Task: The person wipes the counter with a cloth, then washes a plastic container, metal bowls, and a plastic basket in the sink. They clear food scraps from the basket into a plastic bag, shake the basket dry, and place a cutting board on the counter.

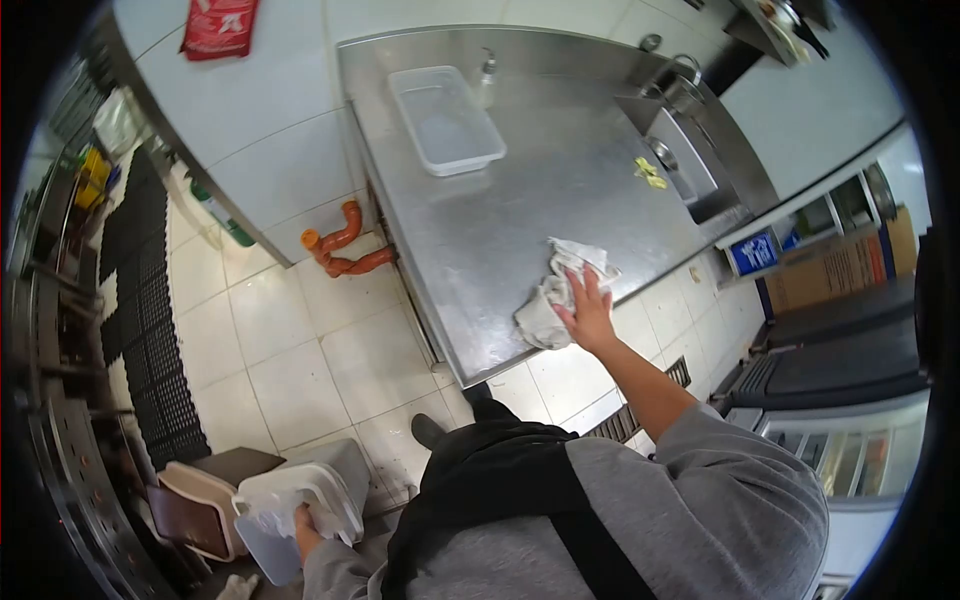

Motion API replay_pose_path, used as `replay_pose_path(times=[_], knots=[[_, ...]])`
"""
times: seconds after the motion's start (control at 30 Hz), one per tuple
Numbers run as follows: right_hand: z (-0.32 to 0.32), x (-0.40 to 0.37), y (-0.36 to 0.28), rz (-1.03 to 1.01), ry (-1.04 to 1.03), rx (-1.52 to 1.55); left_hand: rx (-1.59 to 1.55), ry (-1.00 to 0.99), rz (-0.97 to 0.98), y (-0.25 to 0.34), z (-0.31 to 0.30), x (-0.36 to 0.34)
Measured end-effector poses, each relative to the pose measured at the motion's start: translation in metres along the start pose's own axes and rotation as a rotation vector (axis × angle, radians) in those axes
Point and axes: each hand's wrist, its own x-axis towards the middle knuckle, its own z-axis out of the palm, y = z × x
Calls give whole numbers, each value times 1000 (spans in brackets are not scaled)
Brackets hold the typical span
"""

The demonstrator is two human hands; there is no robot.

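My right hand (pixel 590 308) lies with its fingers spread on a crumpled white cloth (pixel 545 318) near the front edge of the steel counter (pixel 480 270). At the lower left, my left hand (pixel 305 525) is at the white bin (pixel 345 490), beside a clear plastic bag (pixel 275 515) in its opening. The left fingers are too small and partly hidden to make out. A translucent plastic tub (pixel 447 125) rests at the counter's far left, with a pump bottle (pixel 488 80) next to it. Yellow scraps (pixel 649 173) lie near the sink.
The sink (pixel 685 155) with its tap is at the back right. Orange pipes (pixel 345 245) stick out beside the counter's left side. A beige bin (pixel 200 510) stands left of the white one. Black mats (pixel 145 310) cover part of the tiled floor. A cardboard box (pixel 830 272) is at right.
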Motion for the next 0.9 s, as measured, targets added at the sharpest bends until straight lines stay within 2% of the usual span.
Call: replay_pose_path(times=[0.03,0.1,0.23,0.3,0.33,0.4,0.47,0.53,0.57,0.6,0.63,0.7,0.73,0.77,0.8,0.9], knots=[[-1,0,-7,24,-59,-87,21,56,-2,-7,2,3],[-2,7,-12,39,-39,-97,129,178,-8,-11,12,-3],[13,12,-2,-37,48,155,487,498,-71,0,28,-28],[20,16,5,-208,16,333,619,699,-153,11,47,-45],[19,17,5,-216,-53,370,656,817,-185,16,57,-55],[22,16,9,-382,-19,228,707,987,-121,21,73,-63],[-9,6,-14,-319,-98,175,765,1089,159,35,99,-79],[-8,13,4,-396,-161,186,934,1100,653,69,126,-104],[-11,16,18,-470,-224,184,417,1154,700,130,182,-207],[-9,25,34,-490,-244,143,326,1166,978,158,203,-219],[-10,33,55,-500,-249,153,308,1094,1008,206,246,-300],[-18,59,100,-435,-179,105,190,963,1422,262,298,-332],[-28,77,126,-360,-201,48,185,836,1481,294,326,-364],[-35,93,155,-306,-164,14,204,786,1662,322,351,-372],[-40,109,185,-253,-126,-22,233,682,1587,348,378,-399],[-49,157,285,-104,3,-161,561,510,1749,424,437,-428]])
